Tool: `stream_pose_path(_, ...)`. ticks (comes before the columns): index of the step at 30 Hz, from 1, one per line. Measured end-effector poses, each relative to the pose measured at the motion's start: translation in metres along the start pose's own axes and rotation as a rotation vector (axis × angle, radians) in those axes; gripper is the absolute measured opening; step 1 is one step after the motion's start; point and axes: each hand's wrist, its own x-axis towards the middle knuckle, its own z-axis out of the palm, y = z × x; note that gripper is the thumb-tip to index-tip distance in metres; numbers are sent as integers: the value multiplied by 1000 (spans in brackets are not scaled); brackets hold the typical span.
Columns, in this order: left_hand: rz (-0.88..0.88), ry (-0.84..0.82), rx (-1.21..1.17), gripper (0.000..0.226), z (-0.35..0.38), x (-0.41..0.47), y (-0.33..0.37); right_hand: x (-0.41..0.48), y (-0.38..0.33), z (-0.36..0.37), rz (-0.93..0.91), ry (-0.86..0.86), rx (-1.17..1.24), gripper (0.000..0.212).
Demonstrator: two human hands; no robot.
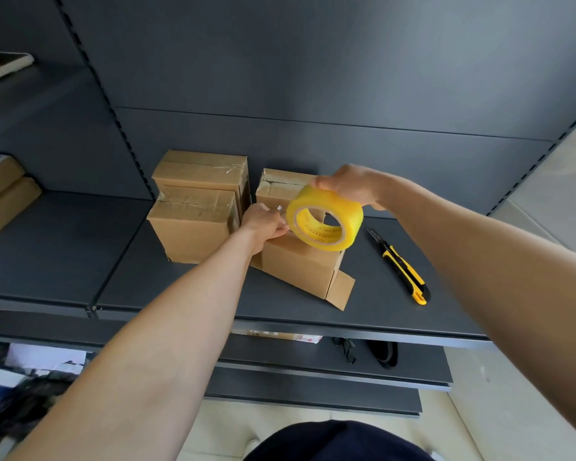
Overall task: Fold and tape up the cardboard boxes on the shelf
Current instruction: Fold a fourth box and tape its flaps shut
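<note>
Pulling tape looks like the step in hand: right hand [350,186] curled over the top of the yellow tape roll [325,221], left hand [263,224] pinching what seems to be the free tape end beside it. Both are above the unsealed box [300,271] on the shelf [180,294]. Risks: the thin end slips from the pinch and snaps back, or sticks to itself. Nobody holds the box and its side flap [341,291] is splayed, so pressing tape may shove it. Utility knife [401,266], blade seemingly out, lies near the right forearm.
</note>
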Motion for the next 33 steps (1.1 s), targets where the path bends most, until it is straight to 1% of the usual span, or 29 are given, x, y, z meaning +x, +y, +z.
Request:
stream_pose_path(2, -2, 17, 28, 14, 1, 3, -1, -2, 2, -2, 14, 40, -98, 47)
stream_pose_path(5, 4, 16, 65, 15, 3, 5, -2, -5, 9, -4, 52, 13, -157, 47)
stream_pose_path(8, -11, 38, 14, 22, 3, 4, -1, -8, 16, -1, 71, -26, -271, 47)
stream_pose_path(10, -38, 39, -20, 26, 3, 2, 0, -9, 24, 5, 113, -35, -339, 51)
stream_pose_path(12, -64, 55, -43, 23, 2, 1, -1, -8, 28, 13, 134, -5, -338, 57)
stream_pose_path(16, -88, 63, -95, 9, 5, -2, 3, -4, 18, 14, 144, 24, -322, 64)
stream_pose_path(18, -108, 47, -171, 10, 2, -3, 1, -1, 9, 15, 149, 19, -328, 69)
stream_pose_path(19, -124, 44, -205, 15, 0, -3, 0, 1, 5, 17, 149, 14, -333, 70)
stream_pose_path(21, -157, 58, -241, 27, -2, -1, -4, 4, -2, 22, 147, 1, -348, 69)
stream_pose_path(22, -171, 71, -248, 28, -3, 0, -5, 5, -5, 24, 149, -2, -353, 68)
stream_pose_path(23, -180, 85, -255, 25, -3, 0, -5, 6, -7, 25, 155, 1, -351, 66)
stream_pose_path(25, -192, 123, -237, 11, -4, 2, -6, 6, -11, 26, 172, 12, -350, 64)
stream_pose_path(26, -199, 140, -215, 11, -4, 4, -7, 7, -12, 27, 178, 17, -356, 64)
stream_pose_path(29, -228, 172, -162, 22, -6, 10, -12, 8, -19, 30, 199, 15, -395, 63)
stream_pose_path(33, -255, 164, -115, 21, -11, 16, -18, 12, -25, 34, 231, 4, -425, 59)
